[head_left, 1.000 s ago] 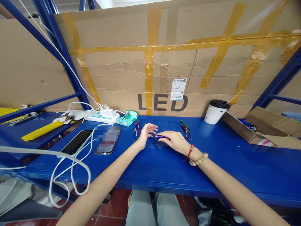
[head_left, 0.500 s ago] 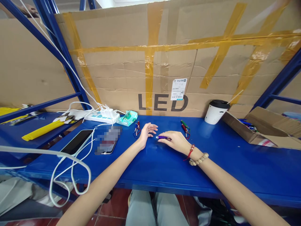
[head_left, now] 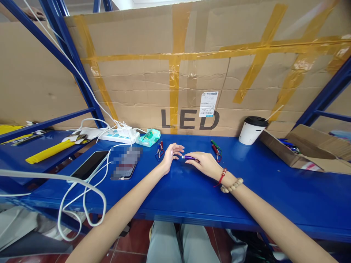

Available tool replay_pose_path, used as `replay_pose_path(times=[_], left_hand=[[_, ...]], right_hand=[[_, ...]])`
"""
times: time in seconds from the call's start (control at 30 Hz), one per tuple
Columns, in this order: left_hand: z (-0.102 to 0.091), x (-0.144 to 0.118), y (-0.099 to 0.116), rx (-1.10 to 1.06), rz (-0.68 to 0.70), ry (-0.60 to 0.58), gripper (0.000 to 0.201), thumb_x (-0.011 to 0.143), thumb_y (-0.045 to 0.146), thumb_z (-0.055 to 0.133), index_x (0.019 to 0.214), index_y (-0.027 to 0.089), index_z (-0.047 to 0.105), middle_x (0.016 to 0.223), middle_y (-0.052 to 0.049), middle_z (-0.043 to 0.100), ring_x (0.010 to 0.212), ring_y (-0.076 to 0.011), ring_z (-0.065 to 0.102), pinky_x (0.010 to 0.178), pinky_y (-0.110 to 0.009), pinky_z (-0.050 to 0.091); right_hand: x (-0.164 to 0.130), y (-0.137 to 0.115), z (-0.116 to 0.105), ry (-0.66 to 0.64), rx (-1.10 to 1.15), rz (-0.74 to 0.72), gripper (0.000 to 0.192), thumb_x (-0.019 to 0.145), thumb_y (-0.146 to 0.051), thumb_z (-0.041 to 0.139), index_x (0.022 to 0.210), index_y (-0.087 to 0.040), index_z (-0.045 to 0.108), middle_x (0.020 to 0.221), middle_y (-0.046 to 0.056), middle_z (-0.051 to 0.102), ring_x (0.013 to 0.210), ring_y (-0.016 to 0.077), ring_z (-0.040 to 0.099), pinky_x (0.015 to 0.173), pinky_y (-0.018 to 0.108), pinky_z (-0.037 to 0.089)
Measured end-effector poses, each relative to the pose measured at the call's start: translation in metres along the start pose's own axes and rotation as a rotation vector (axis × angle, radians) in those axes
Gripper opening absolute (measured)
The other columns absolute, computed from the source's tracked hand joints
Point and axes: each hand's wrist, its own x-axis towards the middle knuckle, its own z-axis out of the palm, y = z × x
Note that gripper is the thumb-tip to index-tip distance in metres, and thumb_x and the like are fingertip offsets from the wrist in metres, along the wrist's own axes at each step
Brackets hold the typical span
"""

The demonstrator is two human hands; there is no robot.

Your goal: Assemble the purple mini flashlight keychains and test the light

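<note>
My right hand point(head_left: 204, 163), palm down over the blue tabletop, pinches a slim purple flashlight-like tube point(head_left: 189, 157). Its pale tip points left toward my other hand. My left hand point(head_left: 170, 157) rests on its edge with the fingers apart and curved, holding nothing. Just left of it lie blue and red tubes with carabiner clips point(head_left: 159, 150). Beyond my right hand are a green and a red tube with clips point(head_left: 216, 150). The far end of the purple tube is hidden under my right fingers.
Left are a phone on a white cable point(head_left: 90, 166), a second phone point(head_left: 127, 171), a power strip point(head_left: 116, 137) and a green soft pack point(head_left: 149, 137). Right stand a lidded paper cup point(head_left: 251, 132) and an open cardboard box point(head_left: 287, 155). A cardboard wall point(head_left: 137, 84) closes off the back.
The tip of the purple tube has lifted slightly, with a small shift of my right fingers. My left hand stays almost where it was.
</note>
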Motion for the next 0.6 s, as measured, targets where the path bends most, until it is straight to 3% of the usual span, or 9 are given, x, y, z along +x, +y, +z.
replay_pose_path(times=[0.6], left_hand=[[0.0000, 0.0001, -0.0002, 0.008, -0.004, -0.006, 0.036, 0.076, 0.039, 0.034, 0.072, 0.014, 0.061, 0.076, -0.006, 0.059, 0.064, -0.0139, 0.052, 0.053, -0.022, 0.034]], right_hand=[[-0.0003, -0.0027, -0.0017, -0.006, -0.002, -0.016, 0.033, 0.083, -0.050, 0.045, 0.095, -0.025, 0.063, 0.088, 0.003, 0.067, 0.074, 0.0150, 0.062, 0.065, 0.023, 0.042]])
